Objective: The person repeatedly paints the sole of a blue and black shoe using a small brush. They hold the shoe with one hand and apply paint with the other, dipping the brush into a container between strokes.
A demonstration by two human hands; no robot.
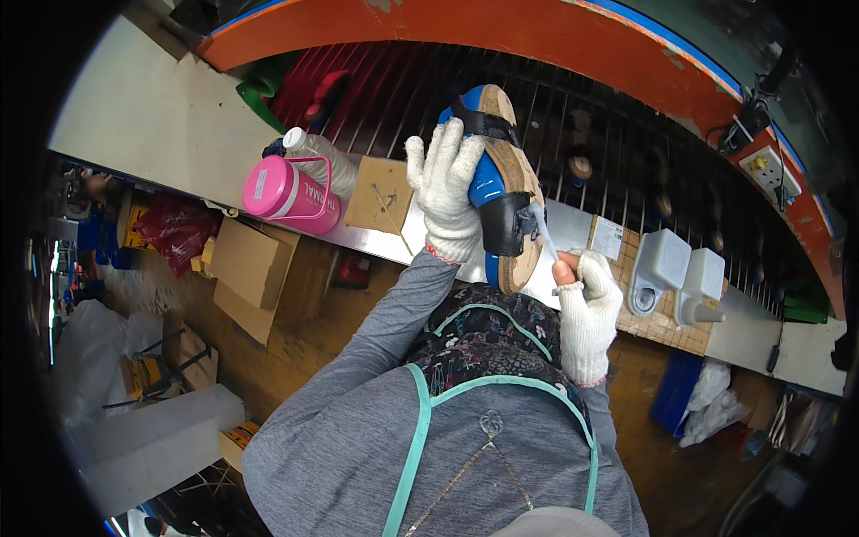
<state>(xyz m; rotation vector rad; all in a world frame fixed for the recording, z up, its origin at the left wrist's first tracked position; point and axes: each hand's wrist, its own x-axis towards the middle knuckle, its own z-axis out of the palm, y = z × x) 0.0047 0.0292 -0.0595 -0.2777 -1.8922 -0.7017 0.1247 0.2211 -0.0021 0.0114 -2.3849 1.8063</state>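
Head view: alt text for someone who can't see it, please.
A person's gloved left hand holds a black-strapped blue sandal while the gloved right hand holds a slim white tool at its edge. A pink jug stands on the pale workbench to the left.

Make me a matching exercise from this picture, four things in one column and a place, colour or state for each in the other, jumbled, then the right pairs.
Things:
1. Jug
2. Left hand
3. Right hand
4. Socket

Descriptions:
A. Holding a thin white stick
B. On the orange frame
C. Pink with a white band
D. Against the shoes with black straps

Right pairs: 1-C; 2-D; 3-A; 4-B
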